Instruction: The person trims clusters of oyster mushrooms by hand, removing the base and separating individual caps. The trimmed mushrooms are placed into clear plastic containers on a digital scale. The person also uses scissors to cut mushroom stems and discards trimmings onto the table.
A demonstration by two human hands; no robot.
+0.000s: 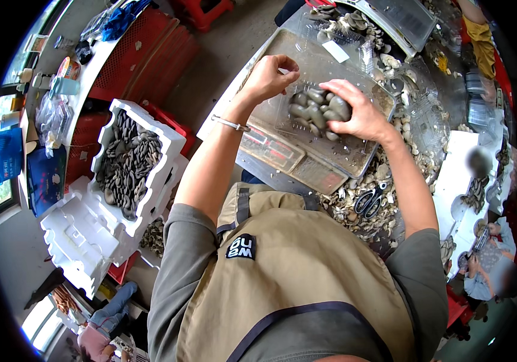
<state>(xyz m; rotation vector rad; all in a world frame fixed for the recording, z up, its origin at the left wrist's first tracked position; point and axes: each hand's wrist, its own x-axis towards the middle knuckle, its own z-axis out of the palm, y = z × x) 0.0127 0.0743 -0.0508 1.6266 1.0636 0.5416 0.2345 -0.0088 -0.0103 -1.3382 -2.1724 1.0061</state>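
A packed cluster of grey-brown mushrooms point(316, 108) sits in a clear plastic tray point(284, 123) on the wide platform of a weighing scale point(263, 118). My right hand point(359, 111) cups the cluster from its right side, thumb below and fingers over the top. Left of the tray, my left hand point(271, 78) hovers above the platform with its fingers loosely curled; I see nothing in it. The scale's display panel point(276, 145), stained, faces my body. Black-handled scissors point(370, 200) lie among mushroom trimmings point(387, 221) at the table's near right.
To my left stands a white foam box point(171, 149) full of dark mushrooms. Clear plastic containers point(428, 120) and loose mushrooms crowd the table's right side. A second scale point(394, 22) stands at the far end. Other people point(489, 267) are at the right and lower left.
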